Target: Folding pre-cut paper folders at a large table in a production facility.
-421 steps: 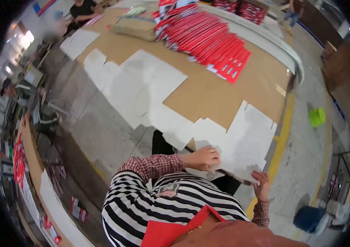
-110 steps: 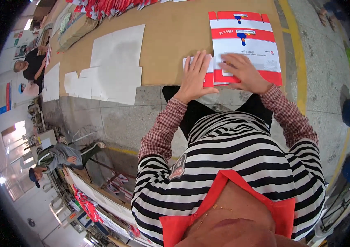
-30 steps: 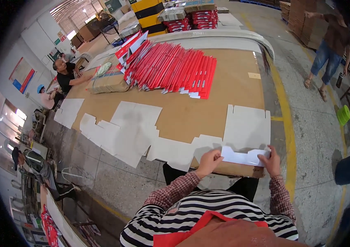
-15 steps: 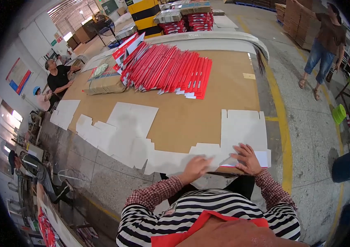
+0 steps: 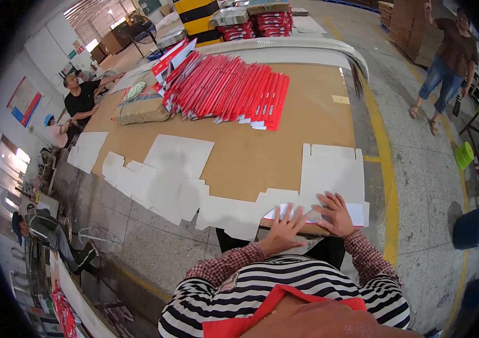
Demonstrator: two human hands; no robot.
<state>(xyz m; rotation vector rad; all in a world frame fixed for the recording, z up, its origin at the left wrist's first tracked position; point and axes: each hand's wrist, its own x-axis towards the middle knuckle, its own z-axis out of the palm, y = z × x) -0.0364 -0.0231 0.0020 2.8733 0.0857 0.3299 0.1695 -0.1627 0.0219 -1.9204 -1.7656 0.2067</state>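
At the near edge of the table, my right hand [image 5: 336, 216] rests with fingers stretched on a flat white piece with red edging [image 5: 354, 212]. My left hand [image 5: 285, 232] is at the same piece's left part, fingers spread and nothing gripped. Whether its fingertips press on the piece or hover just above it, I cannot tell. Beneath the piece lies white cardboard [image 5: 334, 174] with a stepped, notched outline. Farther off, a long leaning row of flat red-and-white folded pieces [image 5: 231, 90] covers the brown table top [image 5: 250, 163].
Left of the red row sits a brown-wrapped bundle [image 5: 141, 111]. More white cardboard [image 5: 177, 152] lines the table's left and near edges. Two people work at the far left, another person [image 5: 53, 239] bends nearer, and one stands [image 5: 448, 62] at right. A dark blue bin [image 5: 471, 228] stands on the floor.
My left hand has moved slightly right and nearer my body, and its fingers have spread. More of the white piece's left part shows. My right hand stays in about the same place.
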